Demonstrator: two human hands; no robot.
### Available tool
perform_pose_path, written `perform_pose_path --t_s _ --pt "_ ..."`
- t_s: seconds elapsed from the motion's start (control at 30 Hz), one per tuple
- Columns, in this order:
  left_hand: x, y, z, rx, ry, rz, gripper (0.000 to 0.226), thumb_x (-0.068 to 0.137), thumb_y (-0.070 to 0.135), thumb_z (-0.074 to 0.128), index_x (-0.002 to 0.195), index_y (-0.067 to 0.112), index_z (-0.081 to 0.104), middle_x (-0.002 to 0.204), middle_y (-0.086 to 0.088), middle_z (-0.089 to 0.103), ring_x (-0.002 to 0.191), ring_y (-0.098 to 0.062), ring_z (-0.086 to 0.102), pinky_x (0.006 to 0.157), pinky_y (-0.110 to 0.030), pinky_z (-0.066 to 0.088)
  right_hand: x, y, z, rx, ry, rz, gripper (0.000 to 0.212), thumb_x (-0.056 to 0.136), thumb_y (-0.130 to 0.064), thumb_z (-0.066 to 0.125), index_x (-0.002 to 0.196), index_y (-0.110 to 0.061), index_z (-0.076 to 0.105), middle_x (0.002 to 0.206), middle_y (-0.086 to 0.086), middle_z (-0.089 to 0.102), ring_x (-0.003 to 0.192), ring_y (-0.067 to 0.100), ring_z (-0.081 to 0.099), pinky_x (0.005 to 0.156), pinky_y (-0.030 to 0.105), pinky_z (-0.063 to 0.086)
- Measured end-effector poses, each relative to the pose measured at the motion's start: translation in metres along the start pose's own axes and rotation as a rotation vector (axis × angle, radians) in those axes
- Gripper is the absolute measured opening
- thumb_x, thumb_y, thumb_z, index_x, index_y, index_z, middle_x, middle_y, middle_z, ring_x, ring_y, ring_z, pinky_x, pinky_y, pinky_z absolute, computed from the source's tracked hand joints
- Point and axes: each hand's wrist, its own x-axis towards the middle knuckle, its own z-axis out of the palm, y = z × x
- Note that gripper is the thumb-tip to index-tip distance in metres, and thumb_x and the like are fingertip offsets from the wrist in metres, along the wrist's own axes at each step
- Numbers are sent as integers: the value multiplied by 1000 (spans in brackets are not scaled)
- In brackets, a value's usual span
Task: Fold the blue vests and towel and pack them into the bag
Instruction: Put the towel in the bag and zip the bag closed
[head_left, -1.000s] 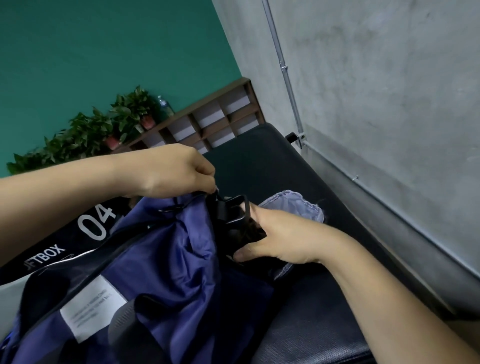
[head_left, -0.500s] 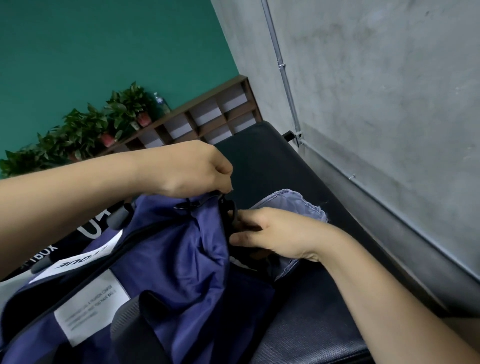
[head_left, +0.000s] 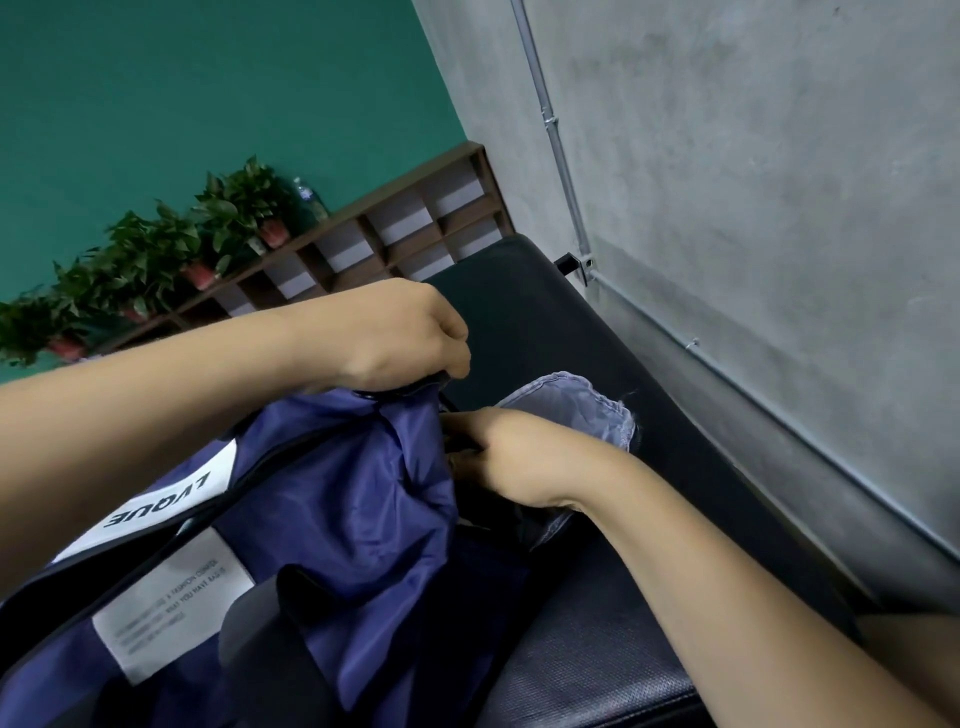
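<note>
The blue bag (head_left: 332, 499) lies on the black bench (head_left: 597, 649) by the grey wall. The left hand (head_left: 395, 332) pinches a black strap at the bag's top edge. The right hand (head_left: 509, 452) reaches into the opening; its fingers are hidden, so I cannot tell its grip. A pale blue cloth (head_left: 576, 405) lies just behind it

The right hand (head_left: 511, 457) has its fingertips buried behind the bag (head_left: 332, 499), so its grip cannot be read; the bag runs off the lower left edge, and its label print (head_left: 171, 597) is too small to read
</note>
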Motion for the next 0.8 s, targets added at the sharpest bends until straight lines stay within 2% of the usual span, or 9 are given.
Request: perform_pose_path --t_s 0.13,0.23,0.3,0.37,0.43,0.53,0.6,0.67,0.8 --pt "4 0 6 53 27 1 40 96 31 66 60 15 57 57 5 55 56 -9 47 61 -33 41 -1 -3 2 106 25 40 35 104 -14 63 81 -41 56 60 -26 62 51 -8 52 52 11 37" --pt "5 -4 13 171 -39 -32 41 101 40 59 69 16 62 70 0 64 72 -19 58 70 -35 49 0 1 4 50 82 80 32 101 -21 65 74 -36 58 64 -16 63 55 -3 52 54 16 39" --pt "5 -7 15 147 -60 -46 48 104 50 56 68 19 66 73 1 67 73 -17 62 69 -35 49 -4 1 0 36 94 110 31 100 -26 66 72 -36 58 62 -17 63 54 -4 53 54 14 37" --pt "0 -10 13 46 -54 -50 56 103 62 53 67 21 68 68 5 69 61 -9 61 67 -30 46 -12 2 -10 34 71 125 24 100 -32 66 77 -38 64 68 -23 68 61 -8 59 59 11 41" --pt "-11 -16 9 -37 -31 -24 59 102 66 50 73 19 70 69 6 71 57 -8 61 69 -28 48 -17 4 -20 17 78 121 7 98 -40 69 95 -37 74 88 -22 76 82 -9 68 75 19 51" --pt "-32 -31 3 -92 76 15 51 101 64 52 79 24 73 73 9 72 60 -10 64 70 -29 52 -21 5 -32 53 185 134 25 96 -40 74 118 -29 77 100 -11 79 95 4 73 88 33 61" --pt "-47 -44 0 -124 169 -2 45 102 59 55 80 24 73 65 13 69 52 -6 59 58 -21 47 -27 2 -37 113 259 186 26 96 -39 75 121 -31 75 101 -9 78 93 7 74 83 33 65" --pt "-63 -60 0 -205 231 -27 41 102 53 59 81 21 73 62 11 67 46 -5 54 47 -14 41 -31 -3 -38 16 374 182 16 97 -38 72 112 -34 76 97 -12 76 86 4 70 78 29 60" --pt "-100 -97 5 -341 325 -37 30 102 41 65 85 17 74 71 4 72 54 -10 57 49 -15 42 -35 -23 -31 -93 597 95 8 97 -28 69 97 -33 75 84 -19 69 70 2 61 65 11 41"
